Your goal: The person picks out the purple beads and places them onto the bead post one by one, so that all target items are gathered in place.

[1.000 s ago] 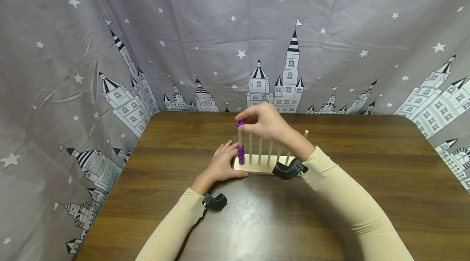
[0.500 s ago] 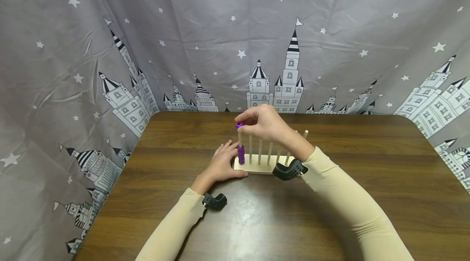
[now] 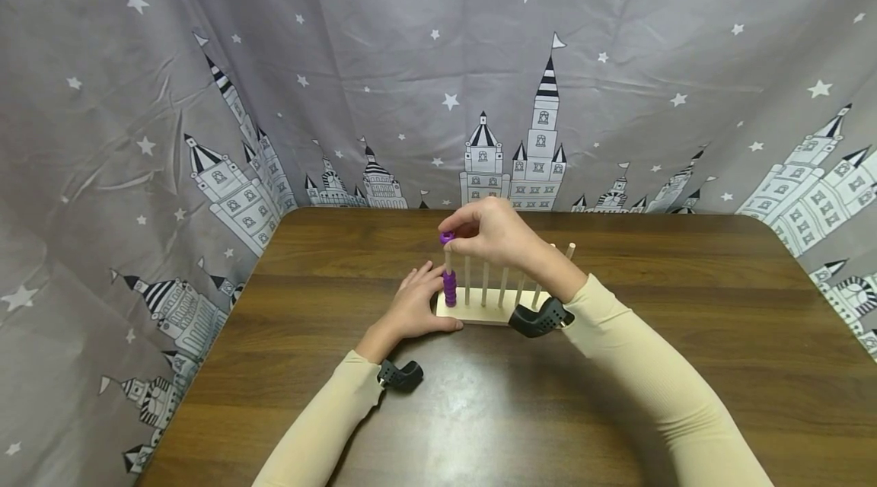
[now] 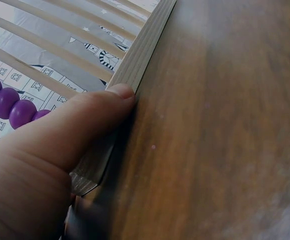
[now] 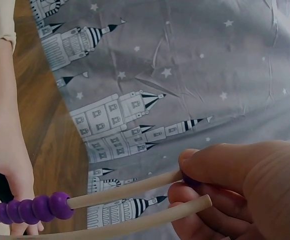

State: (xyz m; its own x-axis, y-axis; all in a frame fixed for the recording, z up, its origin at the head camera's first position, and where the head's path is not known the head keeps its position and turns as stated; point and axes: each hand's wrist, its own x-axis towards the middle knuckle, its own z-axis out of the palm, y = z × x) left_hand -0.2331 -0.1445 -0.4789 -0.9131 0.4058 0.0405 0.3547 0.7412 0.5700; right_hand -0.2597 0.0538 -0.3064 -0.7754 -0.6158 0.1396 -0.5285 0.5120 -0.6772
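A pale wooden peg abacus (image 3: 489, 311) with a row of upright pegs stands on the table. Several purple beads (image 3: 450, 289) are stacked low on its leftmost peg. At the top of that peg, my right hand (image 3: 499, 234) pinches one purple bead (image 3: 448, 237) between thumb and fingers; in the right wrist view the fingers mostly cover this bead. My left hand (image 3: 414, 310) holds the left end of the base, thumb (image 4: 100, 112) against the front edge and the other fingers toward the back. The pegs right of the stack carry no visible beads; my right forearm partly hides them.
The brown wooden table (image 3: 685, 304) extends around the abacus. Behind it hangs a grey curtain (image 3: 411, 76) printed with castles and stars. Black wrist cameras (image 3: 541, 316) sit on both wrists, the right one in front of the base.
My right hand has come down slightly with the pinched bead at the top of the leftmost peg. The left hand and the abacus have stayed in place.
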